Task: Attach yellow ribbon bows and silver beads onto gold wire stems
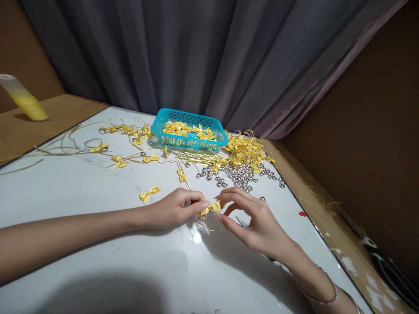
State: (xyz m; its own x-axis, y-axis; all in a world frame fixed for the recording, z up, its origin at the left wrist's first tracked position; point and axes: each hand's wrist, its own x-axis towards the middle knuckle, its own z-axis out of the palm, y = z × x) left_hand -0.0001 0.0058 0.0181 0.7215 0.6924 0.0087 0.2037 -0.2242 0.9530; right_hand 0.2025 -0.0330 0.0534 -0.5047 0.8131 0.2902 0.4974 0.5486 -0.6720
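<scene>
1. In the head view, I can see a small yellow satin bow (214,206) held just above a glossy white marble-patterned table (85,187), right between the person's two hands.
2. The bow lies to the right of the left hand (176,209) and to the left of the right hand (255,218). Its long axis runs from one hand toward the other, the right-hand loop tipped slightly away from the person.
3. The left hand is the nearer: its thumb and curled fingers pinch the bow's left end.
4. The right hand is curved, thumb and forefinger parted about the right-hand loop. Whether they press on it, I can't tell from here.
5. Beyond the hands stands a turquoise perforated plastic basket (223,133) with more yellow bows inside. Beside it, to the right, sits a tangled heap of yellow bows (244,150), with shiny silver oval pieces (240,175) scattered nearer the right hand.
</scene>
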